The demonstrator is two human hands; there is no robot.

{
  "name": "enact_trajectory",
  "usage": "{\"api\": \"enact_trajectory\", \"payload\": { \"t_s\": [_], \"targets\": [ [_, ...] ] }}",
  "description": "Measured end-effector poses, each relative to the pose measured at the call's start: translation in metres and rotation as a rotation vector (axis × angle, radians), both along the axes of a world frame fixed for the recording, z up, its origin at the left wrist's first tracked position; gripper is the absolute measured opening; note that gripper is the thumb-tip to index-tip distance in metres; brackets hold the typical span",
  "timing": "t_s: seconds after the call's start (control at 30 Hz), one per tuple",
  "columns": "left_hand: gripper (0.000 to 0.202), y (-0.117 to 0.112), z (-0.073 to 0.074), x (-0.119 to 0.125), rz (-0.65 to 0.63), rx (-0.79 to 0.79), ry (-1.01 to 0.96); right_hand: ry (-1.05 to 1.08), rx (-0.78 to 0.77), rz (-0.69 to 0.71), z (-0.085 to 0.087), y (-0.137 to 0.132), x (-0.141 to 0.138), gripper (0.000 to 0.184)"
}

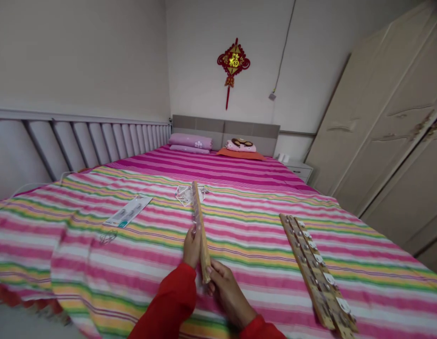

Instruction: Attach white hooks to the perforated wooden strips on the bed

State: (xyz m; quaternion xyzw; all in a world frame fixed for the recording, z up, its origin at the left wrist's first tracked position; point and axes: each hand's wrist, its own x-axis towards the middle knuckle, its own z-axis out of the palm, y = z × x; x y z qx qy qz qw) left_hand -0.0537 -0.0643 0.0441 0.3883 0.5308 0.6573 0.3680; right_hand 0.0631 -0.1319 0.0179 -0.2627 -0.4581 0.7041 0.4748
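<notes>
A long wooden strip (pixel 198 221) stands on edge over the striped bed (pixel 261 226), pointing away from me. My left hand (pixel 192 246) is closed on its left side, near the lower half. My right hand (pixel 228 293) grips its near end with the thumb on top. Both sleeves are red. Two more wooden strips with metal hooks and white tags (pixel 319 270) lie flat on the bed to the right of my hands.
A printed card (pixel 128 212) and a clear plastic wrapper (pixel 185 193) lie on the bedspread farther out. Pillows (pixel 190 141) rest at the headboard. A cream wardrobe (pixel 391 136) fills the right side, and a padded wall panel (pixel 98 141) runs along the left.
</notes>
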Motion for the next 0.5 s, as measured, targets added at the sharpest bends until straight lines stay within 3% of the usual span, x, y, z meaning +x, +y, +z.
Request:
{"api": "enact_trajectory", "payload": {
  "t_s": [0.13,0.3,0.5],
  "targets": [
    [0.054,0.014,-0.003,-0.009,-0.038,-0.001,0.006,-0.041,-0.008,0.024,-0.002,-0.005,0.004,0.033],
    [0.053,0.03,-0.013,-0.017,0.052,-0.071,0.007,-0.049,-0.036,0.039,-0.003,-0.015,0.01,0.034],
    [0.04,0.046,-0.024,-0.018,0.116,-0.048,-0.046,-0.02,-0.095,0.023,-0.005,-0.024,0.018,0.033]
  ]
}}
